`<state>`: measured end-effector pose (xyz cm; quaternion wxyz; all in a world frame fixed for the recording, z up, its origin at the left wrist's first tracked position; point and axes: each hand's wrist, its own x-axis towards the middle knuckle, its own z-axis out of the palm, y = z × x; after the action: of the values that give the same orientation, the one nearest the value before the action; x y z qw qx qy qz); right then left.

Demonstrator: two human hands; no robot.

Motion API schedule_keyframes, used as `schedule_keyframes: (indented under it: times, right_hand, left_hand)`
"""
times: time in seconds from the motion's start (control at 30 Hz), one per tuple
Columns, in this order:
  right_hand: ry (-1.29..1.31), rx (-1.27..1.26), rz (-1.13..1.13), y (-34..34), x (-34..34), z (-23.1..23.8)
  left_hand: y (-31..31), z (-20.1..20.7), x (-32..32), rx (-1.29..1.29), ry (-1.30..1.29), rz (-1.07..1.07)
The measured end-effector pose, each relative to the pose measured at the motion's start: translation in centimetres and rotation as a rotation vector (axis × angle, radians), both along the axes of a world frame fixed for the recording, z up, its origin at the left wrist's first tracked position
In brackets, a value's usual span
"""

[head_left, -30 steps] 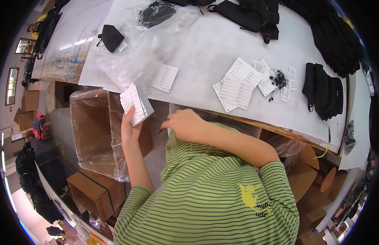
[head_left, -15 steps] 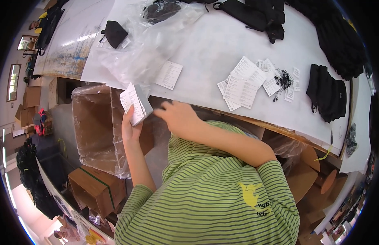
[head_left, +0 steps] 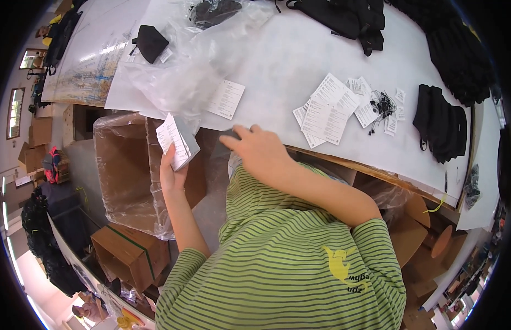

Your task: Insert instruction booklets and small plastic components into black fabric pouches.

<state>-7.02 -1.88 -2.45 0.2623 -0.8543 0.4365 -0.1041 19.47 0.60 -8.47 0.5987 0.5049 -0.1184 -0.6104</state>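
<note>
A fanned stack of white printed cards (head_left: 175, 144) stands upright in my left hand (head_left: 171, 175), the fingers closed round its lower end. To its right, just off the table's front edge, my right hand (head_left: 262, 151) is bent with thumb and fingers drawn together. A flat grey piece, apparently a card (head_left: 227, 136) seen in shade, shows at those fingertips, apart from the stack. One printed card (head_left: 227, 99) lies on the table beyond my hands. Farther right is an overlapping pile of similar cards (head_left: 328, 113).
Black cords (head_left: 383, 105) and small labels lie right of the pile, beside folded black fabric items (head_left: 440, 124). Clear plastic (head_left: 175, 80) and a black pouch-like item (head_left: 152, 44) occupy the table's left. A plastic-lined carton (head_left: 123, 170) stands below the edge.
My right hand has moved right and slightly up, away from the stack, with a grey piece now showing at its fingertips. My left hand has shifted slightly left with the stack.
</note>
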Motion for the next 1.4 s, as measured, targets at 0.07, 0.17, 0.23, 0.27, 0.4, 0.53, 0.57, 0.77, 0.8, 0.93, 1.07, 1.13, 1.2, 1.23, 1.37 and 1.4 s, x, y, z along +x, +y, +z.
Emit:
schedule_keyframes:
  times: [0.07, 0.17, 0.23, 0.27, 0.4, 0.53, 0.57, 0.77, 0.8, 0.93, 1.07, 1.13, 1.2, 1.23, 1.37, 1.4]
  right_hand:
    - [0.002, -0.077, -0.088, -0.7, -0.5, -0.8]
    - [0.163, -0.355, -0.01, 1.5, -0.7, -5.1]
    - [0.073, -0.067, 0.078, 3.3, -1.5, -3.7]
    - [-0.021, 0.216, 0.161, 3.9, -2.3, -2.9]
    - [-0.206, -0.118, -0.216, 4.5, -6.5, -2.2]
    - [-0.052, -0.255, -0.299, 4.4, -7.3, -3.4]
    - [-0.049, -0.257, -0.308, 4.7, -7.6, -3.3]
    - [-0.286, 0.45, -0.484, 3.7, -10.4, 2.0]
    - [-0.324, 0.216, -0.549, 4.4, -11.9, -0.4]
    - [-0.58, 0.284, -0.868, 4.7, -17.2, -0.5]
    - [-0.807, 0.33, -1.057, 6.5, -20.5, -1.3]
    - [-0.859, 0.341, -1.077, 7.3, -20.6, -1.3]
    - [-0.913, 0.352, -1.103, 7.9, -20.7, -1.7]
    - [-0.962, 0.336, -1.125, 8.1, -20.7, -2.1]
    - [-1.004, 0.391, -1.21, 8.1, -20.3, -1.9]
    - [-1.058, 0.418, -1.211, 7.8, -20.2, -1.8]
  left_hand:
    - [-0.1, -0.1, -0.3, -0.003, 0.011, -0.017]
    - [-1.1, 0.1, -1.1, 0.0, 0.004, -0.073]
    - [-1.1, -0.2, -1.2, -0.026, 0.037, -0.06]
    - [-1.0, -0.1, -1.3, -0.021, 0.041, -0.063]
    - [-1.0, 0.8, -2.5, -0.031, 0.01, -0.127]
    - [-2.0, 1.2, -4.2, -0.021, -0.005, -0.197]
    - [-2.4, 1.3, -4.8, -0.024, -0.003, -0.206]
    - [-3.5, 3.1, -8.0, -0.023, -0.199, -0.369]
    - [-4.0, 3.3, -8.8, -0.02, -0.168, -0.362]
    - [-6.2, 4.3, -12.9, -0.111, -0.287, -0.495]
    - [-9.3, 3.7, -16.6, -0.149, -0.485, -0.651]
    - [-11.1, 2.7, -17.7, -0.176, -0.565, -0.689]
    - [-12.0, 2.0, -18.5, -0.203, -0.645, -0.735]
    - [-12.4, 1.7, -18.7, -0.192, -0.807, -0.768]
    - [-12.0, 1.5, -19.3, -0.576, -1.814, -0.563]
    - [-11.6, 1.8, -19.6, -0.593, -1.81, -0.577]
